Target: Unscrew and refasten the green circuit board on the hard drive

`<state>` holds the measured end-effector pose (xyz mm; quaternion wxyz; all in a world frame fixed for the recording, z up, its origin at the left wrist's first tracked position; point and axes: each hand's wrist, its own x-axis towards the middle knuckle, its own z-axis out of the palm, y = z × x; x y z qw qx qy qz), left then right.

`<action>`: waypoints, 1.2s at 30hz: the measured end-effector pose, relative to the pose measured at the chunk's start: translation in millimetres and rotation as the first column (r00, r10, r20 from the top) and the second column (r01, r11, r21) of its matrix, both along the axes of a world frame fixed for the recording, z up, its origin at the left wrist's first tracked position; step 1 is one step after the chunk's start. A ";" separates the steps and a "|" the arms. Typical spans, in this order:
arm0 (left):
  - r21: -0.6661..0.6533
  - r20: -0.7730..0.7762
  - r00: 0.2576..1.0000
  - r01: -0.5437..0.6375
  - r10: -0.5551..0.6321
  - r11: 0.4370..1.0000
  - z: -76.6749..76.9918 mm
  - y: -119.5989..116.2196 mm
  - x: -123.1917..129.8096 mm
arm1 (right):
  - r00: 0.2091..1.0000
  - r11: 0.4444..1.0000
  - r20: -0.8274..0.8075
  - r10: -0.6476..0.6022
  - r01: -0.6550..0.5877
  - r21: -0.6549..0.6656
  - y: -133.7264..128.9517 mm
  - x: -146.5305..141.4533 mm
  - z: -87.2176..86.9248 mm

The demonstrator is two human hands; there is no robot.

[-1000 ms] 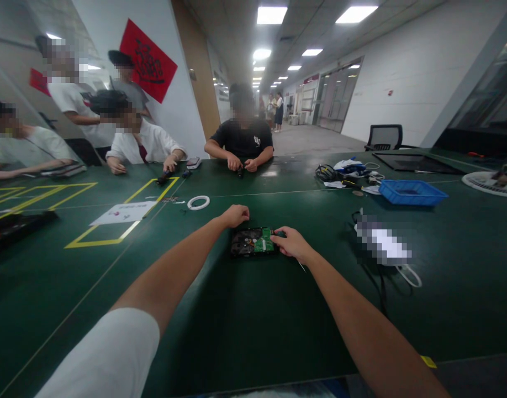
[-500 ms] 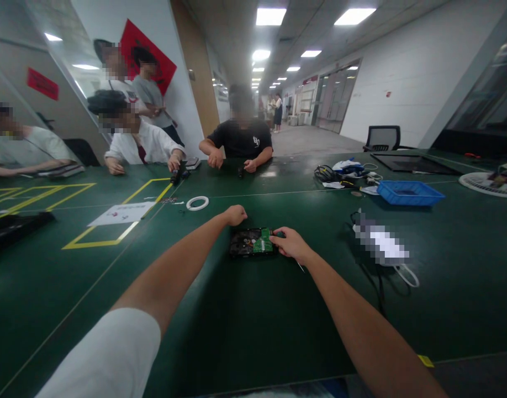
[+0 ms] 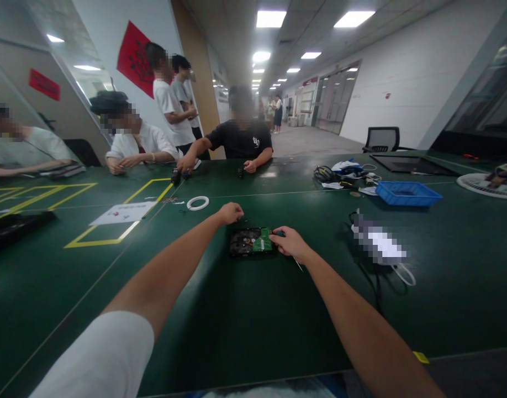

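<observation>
A hard drive (image 3: 250,243), black with a green circuit board, lies on the dark green table in front of me. My right hand (image 3: 290,243) is closed around a screwdriver (image 3: 280,233) with a green handle, its thin shaft pointing back below the palm. The fingertips of that hand rest at the drive's right edge. Just above the drive's upper left corner is my left hand (image 3: 231,213), low over the table, with its fingers curled together. Whatever they pinch, if anything, is too small to make out. Tiny dark bits (image 3: 245,221) lie beside those fingertips.
A white ring (image 3: 197,203) and a paper sheet (image 3: 123,213) lie to the left. On the right are a blue tray (image 3: 407,194), a cable tangle (image 3: 326,174) and a blurred white object (image 3: 380,243) with cords. Across the table, a person in black (image 3: 243,138) reaches left.
My left hand has shifted slightly left, away from the drive, and tiny bits now show by its fingertips. My right hand stays put. The person opposite has stretched an arm toward the dark tool.
</observation>
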<state>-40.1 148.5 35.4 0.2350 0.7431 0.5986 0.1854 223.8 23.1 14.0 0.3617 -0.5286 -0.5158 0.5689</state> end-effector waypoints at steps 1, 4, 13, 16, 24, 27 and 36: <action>0.023 0.038 0.999 -0.008 0.007 1.000 2.3 -3.7 -1.2 | 1.000 1.000 -0.014 0.005 -0.005 0.000 1.1 0.9 -0.4; 0.096 0.151 0.989 -0.015 0.001 0.995 9.1 -19.7 2.2 | 0.996 1.000 -0.083 0.012 -0.012 -0.001 5.0 5.8 -0.9; 0.169 0.525 0.819 0.167 -0.232 0.971 7.9 -99.6 58.0 | 0.997 0.968 -0.072 0.035 -0.016 0.249 -4.3 10.6 24.0; 0.175 0.549 0.800 0.171 -0.240 0.970 5.1 -113.8 72.5 | 0.998 0.944 0.007 0.068 -0.067 0.323 -11.7 5.5 30.2; 0.087 0.623 0.767 0.122 -0.150 0.989 1.6 -118.0 82.5 | 0.999 0.944 0.011 0.042 -0.043 0.327 -14.9 -2.4 28.8; 0.030 0.646 0.751 0.155 -0.137 0.988 0.7 -115.7 82.7 | 0.998 0.961 -0.056 0.031 -0.015 0.278 -14.0 -4.4 26.8; -0.153 0.710 0.694 0.312 -0.115 0.938 8.5 -115.8 79.8 | 0.998 0.973 -0.063 0.028 -0.012 0.231 -10.2 1.2 23.7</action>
